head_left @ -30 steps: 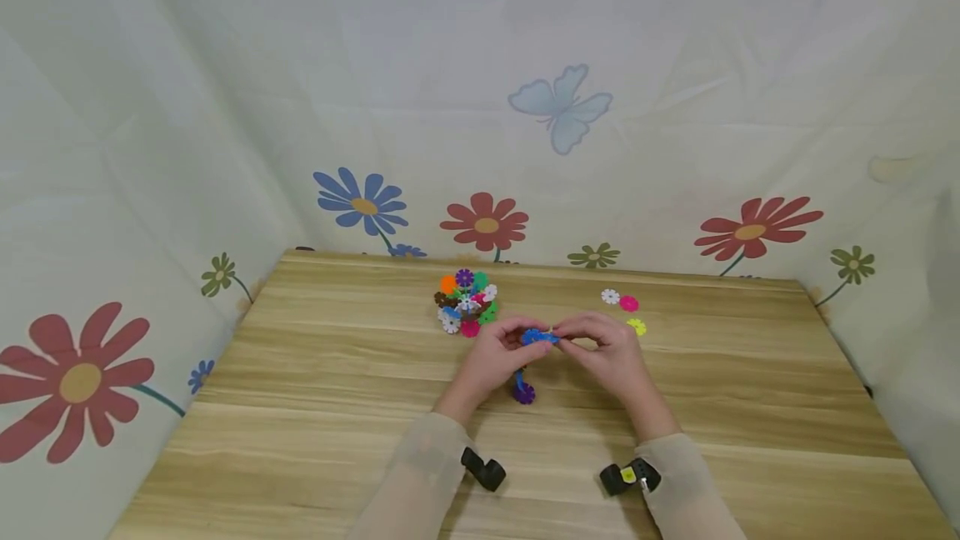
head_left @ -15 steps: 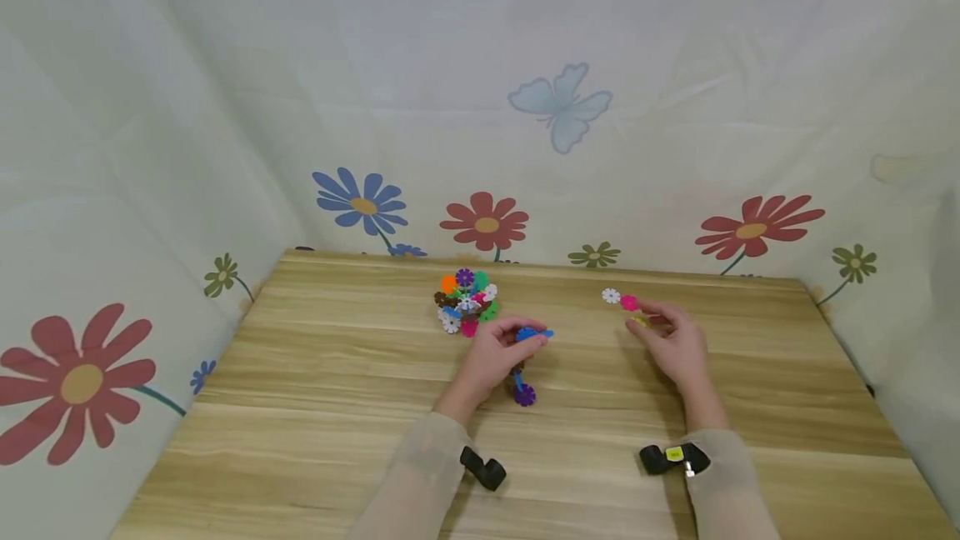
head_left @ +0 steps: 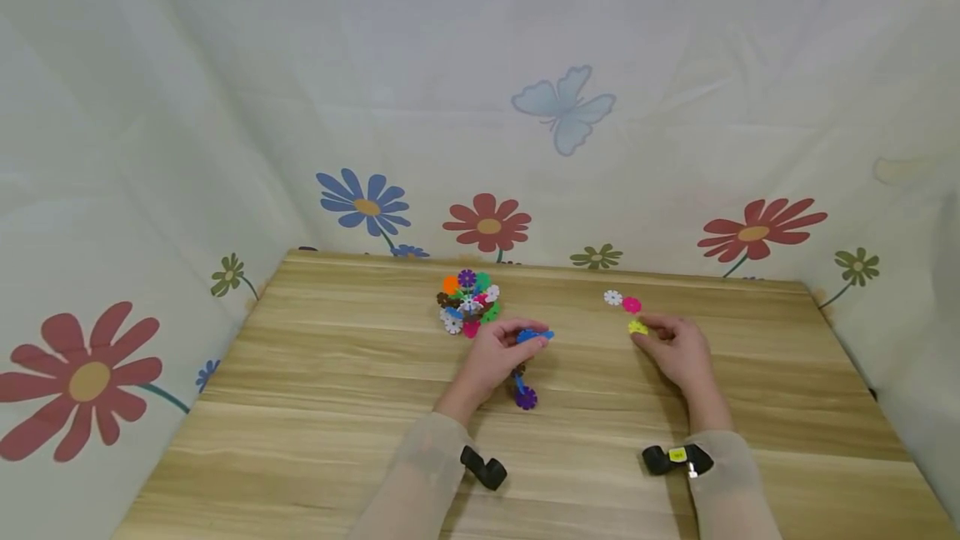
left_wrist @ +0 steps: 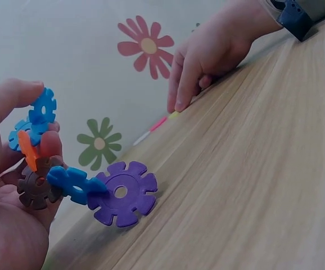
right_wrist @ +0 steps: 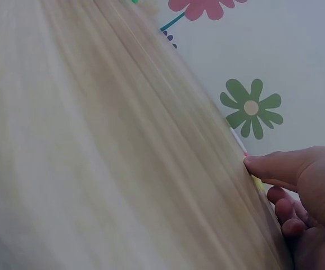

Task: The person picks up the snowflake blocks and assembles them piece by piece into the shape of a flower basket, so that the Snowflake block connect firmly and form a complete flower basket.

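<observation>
A chain of slotted plastic flower discs, with blue discs (left_wrist: 43, 106), an orange one (left_wrist: 27, 149), a brown one (left_wrist: 36, 185) and a purple one (left_wrist: 123, 194), is held in my left hand (head_left: 491, 361). Thumb and fingers pinch the blue end at the top, and the purple end hangs toward the table. My right hand (head_left: 681, 352) is low over the table at the right. Its thumb and forefinger touch a yellow flower disc (head_left: 637, 327) that lies flat there. In the right wrist view the fingers hide most of that disc.
Just beyond the yellow disc lie a pink disc (head_left: 632, 305) and a white disc (head_left: 612, 297). A ball-like cluster of joined multicoloured discs (head_left: 468, 303) stands behind my left hand. A flower-printed cloth (head_left: 645, 215) hangs behind the wooden table (head_left: 337, 373).
My right hand has left the blue end of the chain and moved right to the yellow disc. My left hand stays almost in place with the chain.
</observation>
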### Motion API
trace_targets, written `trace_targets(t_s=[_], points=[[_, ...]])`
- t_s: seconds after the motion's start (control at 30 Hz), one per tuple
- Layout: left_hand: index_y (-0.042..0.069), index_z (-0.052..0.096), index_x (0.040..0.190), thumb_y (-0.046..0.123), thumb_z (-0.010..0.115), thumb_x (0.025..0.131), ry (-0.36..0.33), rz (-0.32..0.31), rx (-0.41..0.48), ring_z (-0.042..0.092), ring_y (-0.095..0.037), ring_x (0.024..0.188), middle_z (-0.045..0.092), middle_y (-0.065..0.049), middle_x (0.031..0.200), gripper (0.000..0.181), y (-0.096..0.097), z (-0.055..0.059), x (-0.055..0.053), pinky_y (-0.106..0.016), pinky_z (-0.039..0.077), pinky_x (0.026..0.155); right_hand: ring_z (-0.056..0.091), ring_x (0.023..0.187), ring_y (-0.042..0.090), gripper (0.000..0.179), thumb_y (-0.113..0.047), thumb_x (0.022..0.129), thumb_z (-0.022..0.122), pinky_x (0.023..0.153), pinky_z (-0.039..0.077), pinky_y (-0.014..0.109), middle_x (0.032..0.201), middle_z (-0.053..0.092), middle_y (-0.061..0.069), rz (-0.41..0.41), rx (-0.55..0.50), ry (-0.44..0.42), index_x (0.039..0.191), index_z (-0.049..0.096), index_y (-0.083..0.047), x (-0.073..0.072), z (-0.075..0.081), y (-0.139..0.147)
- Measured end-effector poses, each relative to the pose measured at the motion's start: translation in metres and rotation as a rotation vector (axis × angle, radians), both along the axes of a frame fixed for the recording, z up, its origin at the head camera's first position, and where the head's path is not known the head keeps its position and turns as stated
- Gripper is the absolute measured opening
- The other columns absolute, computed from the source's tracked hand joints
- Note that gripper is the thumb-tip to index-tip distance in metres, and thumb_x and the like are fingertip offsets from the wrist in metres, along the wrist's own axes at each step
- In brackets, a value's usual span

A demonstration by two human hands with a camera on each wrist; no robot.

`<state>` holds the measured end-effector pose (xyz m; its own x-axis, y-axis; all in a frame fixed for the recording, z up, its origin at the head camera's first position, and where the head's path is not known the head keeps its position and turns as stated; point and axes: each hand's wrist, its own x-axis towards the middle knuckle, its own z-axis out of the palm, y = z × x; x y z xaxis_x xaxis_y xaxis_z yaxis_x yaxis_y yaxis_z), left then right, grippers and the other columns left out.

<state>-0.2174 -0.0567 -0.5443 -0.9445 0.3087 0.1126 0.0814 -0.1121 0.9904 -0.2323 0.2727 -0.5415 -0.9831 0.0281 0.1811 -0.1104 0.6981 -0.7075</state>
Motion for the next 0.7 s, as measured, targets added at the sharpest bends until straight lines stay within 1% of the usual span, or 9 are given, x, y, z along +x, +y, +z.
trace_targets(t_s=[0.07,0.13,0.2,0.27,0.33,0.43,0.57,0.63,0.7], points=[[0.004,0.081,0.122,0.017,0.081,0.102,0.004,-0.006,-0.003,0.057,-0.013,0.07,0.078,-0.006,0.099,0.025,-0.0005,0.0,0.0001,-0.022,0.05,0.062,0.063,0.105,0.036,0.032,-0.014,0.098,0.083,0.089,0.048,0.041,0.116,0.072,0.025,0.001,-0.01,-0.001,0.125,0.078,0.002,-0.0002,-0.0005,-0.0003],[0.003,0.081,0.122,0.017,0.081,0.102,0.006,-0.009,-0.001,0.058,-0.012,0.07,0.078,-0.006,0.099,0.025,-0.0009,-0.0002,-0.0001,-0.022,0.05,0.062,0.065,0.104,0.035,0.032,-0.012,0.097,0.084,0.088,0.05,0.035,0.116,0.074,0.024,0.002,-0.031,-0.006,0.124,0.078,0.003,-0.0002,-0.0006,-0.0008],[0.002,0.08,0.123,0.016,0.081,0.101,0.01,-0.008,0.005,0.058,-0.012,0.071,0.078,-0.01,0.102,0.025,-0.0014,-0.0005,-0.0002,-0.022,0.051,0.063,0.067,0.103,0.033,0.033,-0.012,0.097,0.084,0.086,0.05,0.029,0.117,0.075,0.024,0.006,-0.045,-0.011,0.125,0.077,0.003,-0.0001,0.0,-0.0012],[0.002,0.08,0.123,0.015,0.08,0.102,0.011,-0.007,0.01,0.059,-0.012,0.072,0.076,-0.014,0.104,0.026,-0.0018,-0.0008,-0.0004,-0.022,0.051,0.064,0.068,0.102,0.032,0.037,-0.011,0.097,0.085,0.084,0.051,0.026,0.118,0.076,0.023,0.012,-0.048,-0.011,0.13,0.075,0.003,0.0003,0.0009,-0.0015],[0.001,0.079,0.124,0.015,0.08,0.102,0.011,-0.007,0.013,0.06,-0.011,0.073,0.076,-0.016,0.107,0.026,-0.0019,-0.0007,-0.0005,-0.022,0.051,0.065,0.068,0.1,0.032,0.038,-0.011,0.096,0.085,0.083,0.052,0.027,0.116,0.076,0.022,0.013,-0.039,-0.01,0.13,0.076,0.003,0.0008,0.0018,-0.0015],[0.001,0.079,0.124,0.015,0.08,0.102,0.007,-0.01,0.014,0.059,-0.012,0.073,0.076,-0.016,0.109,0.026,-0.0018,0.0004,-0.0001,-0.022,0.051,0.065,0.068,0.099,0.032,0.035,-0.012,0.095,0.086,0.083,0.052,0.032,0.112,0.076,0.021,0.012,-0.02,-0.017,0.126,0.077,0.003,0.0016,0.0025,-0.001],[0.0,0.078,0.124,0.013,0.08,0.102,0.006,-0.014,0.01,0.059,-0.012,0.073,0.077,-0.015,0.108,0.026,-0.0015,0.0008,0.0004,-0.021,0.051,0.065,0.066,0.102,0.033,0.037,-0.016,0.095,0.087,0.087,0.052,0.038,0.113,0.075,0.021,0.011,-0.029,-0.067,0.124,0.074,0.004,0.0024,0.0019,-0.0003],[0.001,0.079,0.124,0.014,0.08,0.102,0.009,-0.01,0.003,0.058,-0.012,0.073,0.076,-0.016,0.107,0.026,-0.0018,0.0003,0.0003,-0.021,0.051,0.065,0.065,0.103,0.031,0.037,-0.017,0.095,0.087,0.088,0.052,0.035,0.113,0.074,0.021,0.012,-0.046,-0.091,0.122,0.071,0.003,0.0032,0.0025,-0.0007],[0.002,0.079,0.123,0.015,0.08,0.101,0.013,-0.001,0.0,0.058,-0.012,0.073,0.075,-0.017,0.105,0.026,-0.0024,0.0001,0.0003,-0.021,0.05,0.064,0.066,0.101,0.026,0.037,-0.018,0.096,0.087,0.087,0.053,0.029,0.111,0.073,0.019,0.017,-0.084,-0.102,0.121,0.069,0.003,0.0035,0.0039,-0.0021]])
